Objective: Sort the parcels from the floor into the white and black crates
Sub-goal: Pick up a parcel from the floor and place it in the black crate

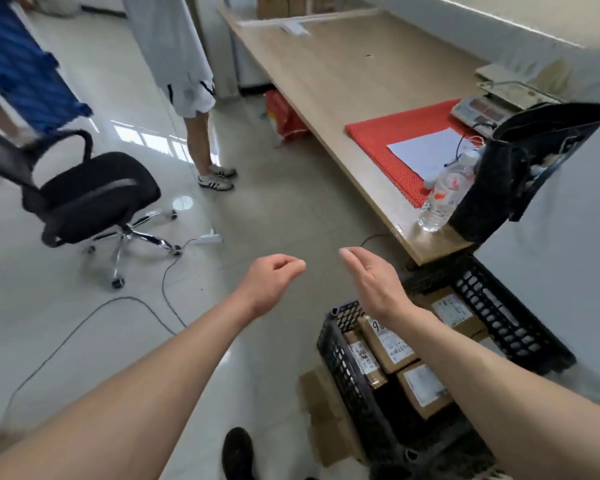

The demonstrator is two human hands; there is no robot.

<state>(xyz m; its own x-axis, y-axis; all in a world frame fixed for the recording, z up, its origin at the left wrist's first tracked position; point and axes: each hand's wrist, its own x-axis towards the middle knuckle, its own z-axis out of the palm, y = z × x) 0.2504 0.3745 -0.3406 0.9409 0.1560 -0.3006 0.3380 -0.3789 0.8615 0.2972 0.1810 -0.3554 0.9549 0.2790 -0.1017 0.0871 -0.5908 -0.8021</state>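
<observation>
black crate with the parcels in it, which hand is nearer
Right. The right hand hangs over the far end of the black crate; the left hand is off to its left, over the floor.

The left forearm [146, 382] and right forearm [506, 375] are bare, as are the left grip [274, 277] and right grip [371, 282]; one foot wears a black shoe [238, 452].

glossy pale tile floor [274, 209], black office chair [94, 195], long wooden table [326, 81], perhaps laminate.
</observation>
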